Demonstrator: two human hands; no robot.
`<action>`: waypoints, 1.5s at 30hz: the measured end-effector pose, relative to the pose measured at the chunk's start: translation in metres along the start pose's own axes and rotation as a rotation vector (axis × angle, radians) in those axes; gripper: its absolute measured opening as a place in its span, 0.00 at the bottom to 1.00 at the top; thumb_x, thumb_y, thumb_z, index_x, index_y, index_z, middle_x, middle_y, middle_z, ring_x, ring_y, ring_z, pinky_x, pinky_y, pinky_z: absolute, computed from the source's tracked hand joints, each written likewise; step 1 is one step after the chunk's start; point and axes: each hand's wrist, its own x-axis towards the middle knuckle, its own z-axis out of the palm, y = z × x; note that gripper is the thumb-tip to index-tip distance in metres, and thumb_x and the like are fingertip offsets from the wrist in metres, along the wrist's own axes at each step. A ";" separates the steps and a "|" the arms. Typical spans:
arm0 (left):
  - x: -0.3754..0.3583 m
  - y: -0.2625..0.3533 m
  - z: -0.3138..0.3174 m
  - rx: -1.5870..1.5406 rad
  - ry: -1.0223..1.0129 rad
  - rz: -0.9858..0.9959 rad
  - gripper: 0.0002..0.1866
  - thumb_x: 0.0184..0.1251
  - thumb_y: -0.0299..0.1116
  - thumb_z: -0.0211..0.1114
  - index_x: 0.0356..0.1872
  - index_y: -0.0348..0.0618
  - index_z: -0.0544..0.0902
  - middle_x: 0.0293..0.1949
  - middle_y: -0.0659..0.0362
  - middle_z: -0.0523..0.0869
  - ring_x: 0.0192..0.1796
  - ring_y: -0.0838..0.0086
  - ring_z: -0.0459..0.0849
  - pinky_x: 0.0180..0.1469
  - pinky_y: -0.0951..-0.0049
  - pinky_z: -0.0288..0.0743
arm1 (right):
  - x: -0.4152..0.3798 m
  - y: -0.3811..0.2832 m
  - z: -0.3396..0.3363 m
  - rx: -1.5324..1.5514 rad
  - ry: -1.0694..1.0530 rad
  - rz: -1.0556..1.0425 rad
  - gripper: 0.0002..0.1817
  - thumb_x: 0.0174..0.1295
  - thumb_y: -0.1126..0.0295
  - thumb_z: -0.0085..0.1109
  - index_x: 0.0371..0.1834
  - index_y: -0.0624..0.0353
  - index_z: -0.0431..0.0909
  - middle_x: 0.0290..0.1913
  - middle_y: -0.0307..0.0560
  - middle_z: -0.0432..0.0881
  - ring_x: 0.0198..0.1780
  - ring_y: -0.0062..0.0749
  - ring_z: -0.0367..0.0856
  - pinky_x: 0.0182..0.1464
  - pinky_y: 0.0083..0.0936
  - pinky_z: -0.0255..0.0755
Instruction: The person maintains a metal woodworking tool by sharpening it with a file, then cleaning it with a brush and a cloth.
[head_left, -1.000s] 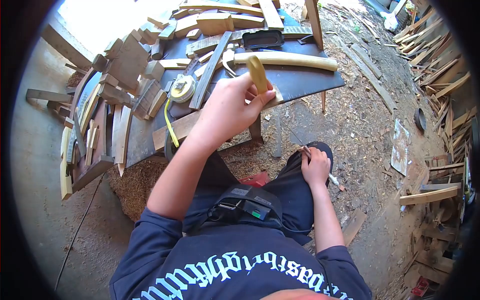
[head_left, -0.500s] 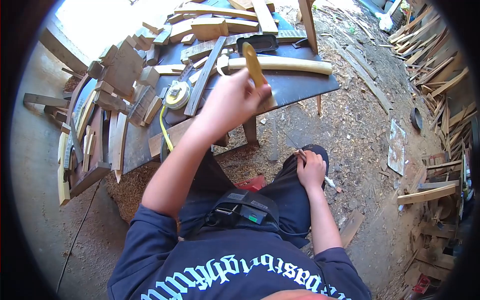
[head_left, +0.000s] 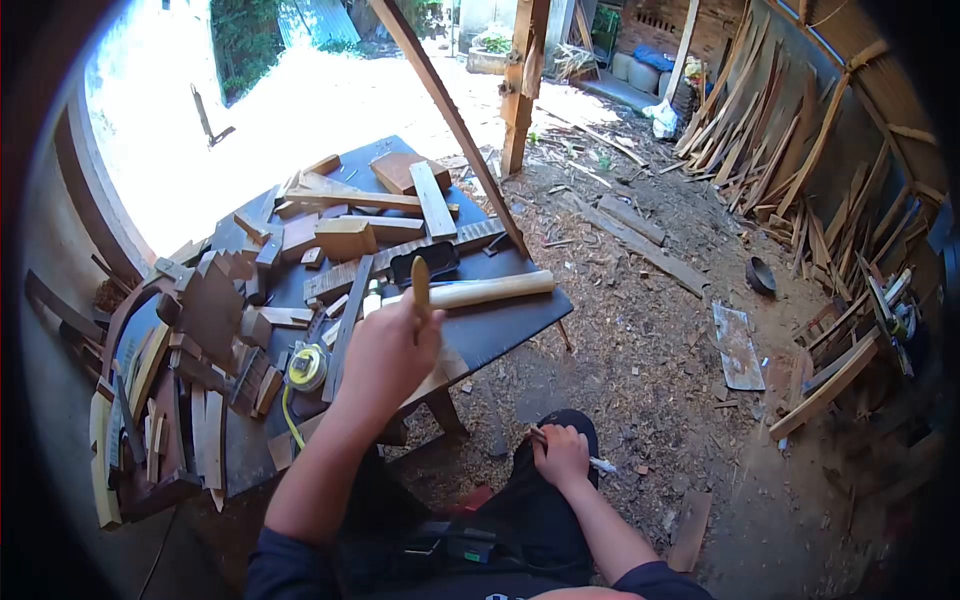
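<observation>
Since a second earlier, my left hand (head_left: 385,355) had raised the yellow wooden piece (head_left: 421,285), fingers wrapped round it; my right hand (head_left: 562,455) gripped the knife (head_left: 600,464) on my knee, carving paused, unfinished.

open-sided woodworking shed. dirt floor (head_left: 650,370) strewn with sawdust and offcuts; dark worktable (head_left: 500,335) littered with wood blocks; slanted post (head_left: 450,120) rising past the table's far edge; planks (head_left: 790,140) leaning against the right wall; bright sunlit yard (head_left: 300,100) beyond.
</observation>
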 end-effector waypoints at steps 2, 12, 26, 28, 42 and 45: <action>-0.002 -0.020 0.001 0.251 -0.084 -0.146 0.13 0.72 0.38 0.68 0.42 0.35 0.83 0.32 0.44 0.89 0.36 0.46 0.90 0.41 0.51 0.83 | -0.002 0.002 0.003 0.001 0.011 -0.003 0.11 0.66 0.56 0.64 0.39 0.50 0.84 0.35 0.44 0.85 0.43 0.44 0.83 0.46 0.44 0.71; 0.008 -0.031 0.044 0.241 -0.124 -0.092 0.14 0.69 0.39 0.70 0.44 0.37 0.84 0.31 0.42 0.89 0.37 0.45 0.90 0.43 0.48 0.83 | 0.004 0.002 0.008 0.002 0.000 -0.003 0.12 0.67 0.56 0.63 0.40 0.52 0.84 0.37 0.47 0.86 0.45 0.46 0.84 0.47 0.45 0.72; 0.021 -0.005 0.053 -0.128 -0.204 0.056 0.14 0.71 0.40 0.72 0.41 0.36 0.87 0.29 0.48 0.90 0.31 0.57 0.91 0.35 0.58 0.81 | -0.005 0.006 0.003 -0.015 -0.015 0.023 0.11 0.70 0.57 0.61 0.38 0.52 0.82 0.37 0.45 0.85 0.44 0.45 0.82 0.46 0.42 0.70; 0.013 0.000 0.049 -0.206 -0.297 0.134 0.15 0.70 0.40 0.73 0.40 0.36 0.87 0.29 0.49 0.90 0.30 0.58 0.91 0.34 0.59 0.81 | 0.000 0.006 0.002 -0.002 -0.005 0.021 0.10 0.69 0.58 0.62 0.39 0.52 0.82 0.37 0.44 0.84 0.44 0.45 0.82 0.46 0.42 0.70; 0.025 -0.019 0.058 -0.103 0.021 -0.092 0.11 0.68 0.34 0.74 0.46 0.39 0.91 0.34 0.51 0.93 0.36 0.66 0.93 0.39 0.66 0.84 | 0.003 0.003 0.006 0.009 0.015 -0.004 0.11 0.68 0.57 0.64 0.37 0.52 0.81 0.37 0.42 0.84 0.43 0.44 0.81 0.45 0.43 0.69; 0.014 -0.005 0.088 -0.235 -0.053 0.192 0.11 0.66 0.34 0.76 0.43 0.38 0.89 0.36 0.50 0.93 0.36 0.67 0.93 0.39 0.68 0.84 | 0.005 0.003 0.005 0.026 0.015 -0.005 0.10 0.68 0.57 0.64 0.37 0.51 0.81 0.37 0.42 0.84 0.42 0.43 0.81 0.45 0.42 0.69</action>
